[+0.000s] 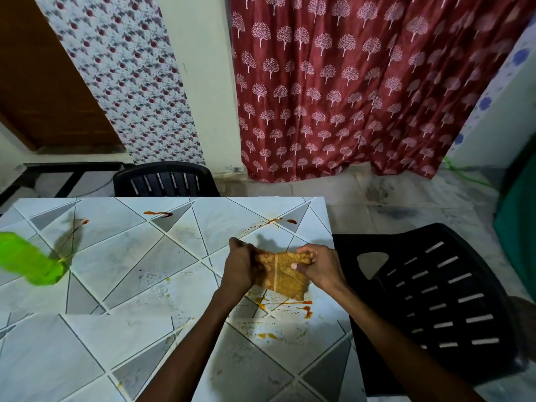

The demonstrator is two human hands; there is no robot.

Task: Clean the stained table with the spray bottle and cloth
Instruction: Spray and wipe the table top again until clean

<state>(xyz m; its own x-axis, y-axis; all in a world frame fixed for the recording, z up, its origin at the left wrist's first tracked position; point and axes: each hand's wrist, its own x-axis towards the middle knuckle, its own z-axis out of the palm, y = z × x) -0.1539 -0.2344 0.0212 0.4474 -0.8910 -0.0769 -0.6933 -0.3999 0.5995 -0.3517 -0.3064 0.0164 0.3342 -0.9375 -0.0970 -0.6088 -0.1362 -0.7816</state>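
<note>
An orange-stained yellow cloth (285, 274) is held just above the right part of the tiled table (121, 256). My left hand (240, 265) grips its left end and my right hand (319, 265) pinches its upper right end. Orange stains (290, 304) lie on the table right below the cloth, and more stains (158, 213) mark the far edge. A green spray bottle (27, 258) stands on the table at the far left, well away from both hands.
One black plastic chair (435, 303) stands against the table's right edge, and another black chair (165, 179) sits behind the far edge. A red patterned curtain (362, 82) hangs beyond. Faint smeared residue (162, 288) covers the table's middle.
</note>
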